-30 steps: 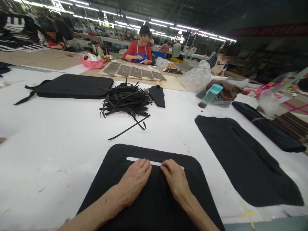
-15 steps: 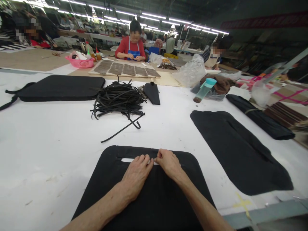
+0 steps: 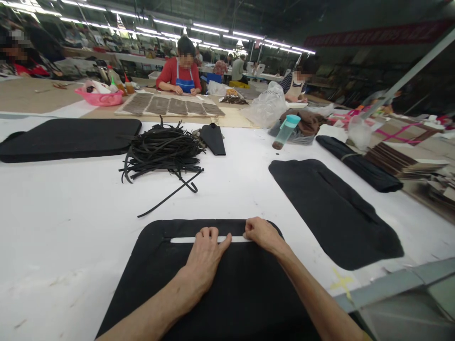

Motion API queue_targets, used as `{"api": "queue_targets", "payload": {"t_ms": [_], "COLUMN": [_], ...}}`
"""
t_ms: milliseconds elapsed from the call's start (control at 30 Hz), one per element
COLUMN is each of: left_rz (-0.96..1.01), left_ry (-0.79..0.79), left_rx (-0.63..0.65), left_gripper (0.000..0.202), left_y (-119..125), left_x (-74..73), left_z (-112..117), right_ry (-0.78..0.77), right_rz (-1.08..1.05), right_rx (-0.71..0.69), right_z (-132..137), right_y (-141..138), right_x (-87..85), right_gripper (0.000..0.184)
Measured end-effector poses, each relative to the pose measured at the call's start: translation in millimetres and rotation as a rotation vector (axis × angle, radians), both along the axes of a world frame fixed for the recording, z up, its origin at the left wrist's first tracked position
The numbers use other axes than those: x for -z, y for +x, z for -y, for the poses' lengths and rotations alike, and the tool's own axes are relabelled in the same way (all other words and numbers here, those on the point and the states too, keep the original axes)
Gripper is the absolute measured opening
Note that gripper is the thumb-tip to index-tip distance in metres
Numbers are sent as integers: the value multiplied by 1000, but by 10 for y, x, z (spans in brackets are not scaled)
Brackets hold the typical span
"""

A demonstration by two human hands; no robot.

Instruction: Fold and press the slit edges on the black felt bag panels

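Note:
A black panel [image 3: 249, 284] with rounded corners lies flat in front of me. Near its far edge runs a long narrow slot [image 3: 183, 240] that shows white. My left hand [image 3: 205, 255] rests across the slot, fingers slightly bent onto the panel and thumb spread to the right; it grips nothing visible. By the slot's right end, my right hand [image 3: 263, 234] is closed with fingers curled and pressed together. What its fingertips pinch, if anything, is hidden.
Beyond the panel lies a pile of black strips [image 3: 165, 149]. A thick black padded piece [image 3: 71, 137] is at left, a black sheet [image 3: 334, 213] at right. Farther off stand a bottle with a turquoise lid [image 3: 286, 130], a pink basket [image 3: 101, 97] and a co-worker in red [image 3: 168, 73].
My right hand has moved right along the slot, away from my left hand. More of the white slot shows between them. My left thumb has spread outward. The view has shifted slightly right.

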State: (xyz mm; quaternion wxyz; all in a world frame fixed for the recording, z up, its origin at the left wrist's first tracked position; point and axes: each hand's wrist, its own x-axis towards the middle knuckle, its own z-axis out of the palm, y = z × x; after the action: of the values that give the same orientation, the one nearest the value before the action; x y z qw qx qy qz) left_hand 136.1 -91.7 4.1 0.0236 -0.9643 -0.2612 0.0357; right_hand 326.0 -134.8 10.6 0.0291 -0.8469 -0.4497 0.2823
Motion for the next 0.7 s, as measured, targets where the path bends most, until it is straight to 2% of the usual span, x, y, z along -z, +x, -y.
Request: {"api": "queue_targets", "payload": {"t_ms": [100,167,333,400,500,600,700], "left_rz": [-78,-66,45,33,26,52,90], "left_ry": [16,22,70,81,77,59,37], "left_rx": [-42,-23,65,41,-8,-20,-23], "left_gripper": [61,62,57,54,54,52,54], "left_y": [110,97,-211,-358,-507,-550,-555], "left_x": [-60,-53,89,138,163,155,175], "left_z": [40,33,-86,-136,-163,-127,-62], "right_ry": [-12,-16,-1,21,93,202,279], "right_rz": [3,11,63,122,232,258,219], "right_rx": [14,27,71,98,126,43,-72], "right_z": [31,55,174,236,302,302,248], "right_y": [98,150,222,222,198,167,159], "right_x": [6,11,-28,-70,-134,-141,-63], "right_gripper": [3,3,2,4,16,24,36]}}
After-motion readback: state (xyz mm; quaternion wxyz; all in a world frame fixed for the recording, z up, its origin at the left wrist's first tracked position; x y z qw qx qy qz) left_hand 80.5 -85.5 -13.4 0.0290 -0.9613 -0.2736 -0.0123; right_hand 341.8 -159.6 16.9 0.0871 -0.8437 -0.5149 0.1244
